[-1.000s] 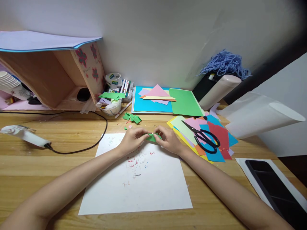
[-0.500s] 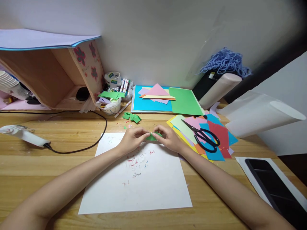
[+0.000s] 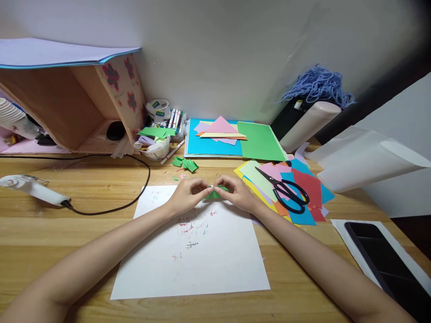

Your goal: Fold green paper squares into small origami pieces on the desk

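Observation:
A small piece of green paper [image 3: 212,195] is pinched between my two hands, over the far edge of a white sheet [image 3: 188,273] with coloured marks. My left hand [image 3: 188,195] grips its left side with thumb and forefinger. From the right, my right hand [image 3: 235,194] pinches it in the same way, the two sets of fingertips almost touching. The fingers hide much of the paper, and its exact folds do not show. Several folded green paper pieces [image 3: 186,164] lie on the table just beyond my left hand.
Black-handled scissors [image 3: 283,190] rest on coloured paper scraps [image 3: 308,190] to the right. At the back lie stacked coloured sheets [image 3: 262,141] and a basket of scraps [image 3: 156,150]. A white glue gun [image 3: 37,190] with a black cord is at left, a phone [image 3: 384,260] at right.
Both hands keep their pinch on the green paper, with only slight finger shifts. The whole view has moved very slightly; nothing else on the table has changed place.

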Motion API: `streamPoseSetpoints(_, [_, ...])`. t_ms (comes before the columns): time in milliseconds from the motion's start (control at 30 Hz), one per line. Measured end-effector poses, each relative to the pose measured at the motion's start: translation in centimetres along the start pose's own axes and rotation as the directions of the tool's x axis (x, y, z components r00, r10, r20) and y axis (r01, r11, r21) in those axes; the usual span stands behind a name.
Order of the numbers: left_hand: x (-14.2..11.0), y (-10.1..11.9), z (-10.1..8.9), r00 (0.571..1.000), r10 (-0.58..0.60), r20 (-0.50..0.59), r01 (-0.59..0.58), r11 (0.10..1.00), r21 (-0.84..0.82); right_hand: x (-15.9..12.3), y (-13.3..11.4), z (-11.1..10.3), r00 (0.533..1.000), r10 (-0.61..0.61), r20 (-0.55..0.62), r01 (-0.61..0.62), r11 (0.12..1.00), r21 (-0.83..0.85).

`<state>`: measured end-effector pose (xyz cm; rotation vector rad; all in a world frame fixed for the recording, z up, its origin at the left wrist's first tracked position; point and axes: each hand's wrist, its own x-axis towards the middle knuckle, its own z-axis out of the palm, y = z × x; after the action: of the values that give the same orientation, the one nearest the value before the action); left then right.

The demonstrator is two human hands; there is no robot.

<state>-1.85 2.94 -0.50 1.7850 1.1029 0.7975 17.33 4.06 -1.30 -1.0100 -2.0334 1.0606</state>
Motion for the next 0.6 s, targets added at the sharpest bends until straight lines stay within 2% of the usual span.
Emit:
streamPoseSetpoints(333, [0.05,-0.39,0.16,1.0,0.015,0.003,-0.015,1.0,-0.012,0.07,-0.24,-0.06,1.0,0.027,0.008,-0.027,0.998,0.051])
streamPoseSetpoints(600, [0.04,-0.18,0.12,0.999,0.043,-0.02,-0.041,0.995,0.085,0.02,-0.04,0.02,1.0,0.024,0.004,-0.024,0.998,0.054])
